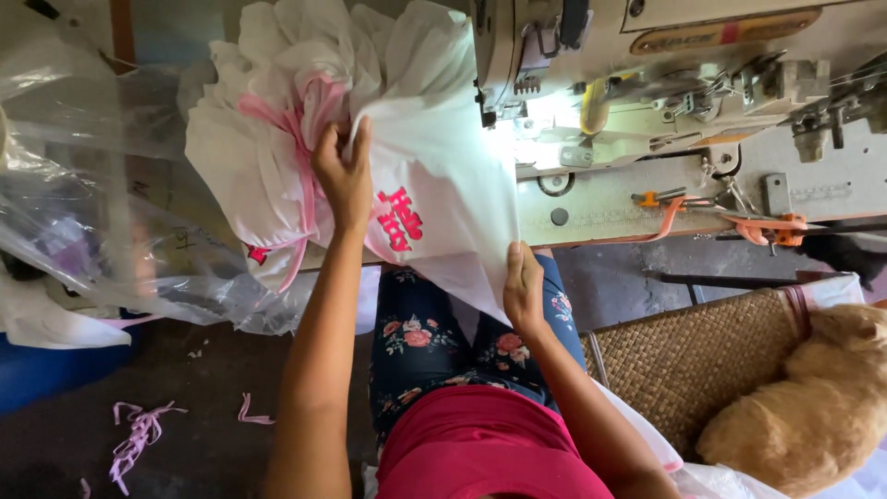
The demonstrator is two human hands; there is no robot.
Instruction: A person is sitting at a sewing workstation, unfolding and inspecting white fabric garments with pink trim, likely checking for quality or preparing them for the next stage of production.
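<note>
Two hands on white fabric at an industrial sewing machine.

The left hand [344, 176] lies pressed on a bundle of white garment pieces [268, 139] tied round with one pink strip [305, 185], fingers curled into the cloth at the knot. The right hand [523, 286] pinches the lower edge of a single white fabric piece [443, 176] with a red print, which drapes from the machine bed down toward the lap. The sewing machine [647, 83] stands just right of the bundle, one pink-orange tape [674, 217] running across its bed. At left a clear plastic bag [83, 222] sags open; what it holds is too blurred to tell. A woven basket [693, 360] at right touches a tan cushion-like lump [813, 407]. About three clumps of pink scraps [139, 434] lie on the floor.
</note>
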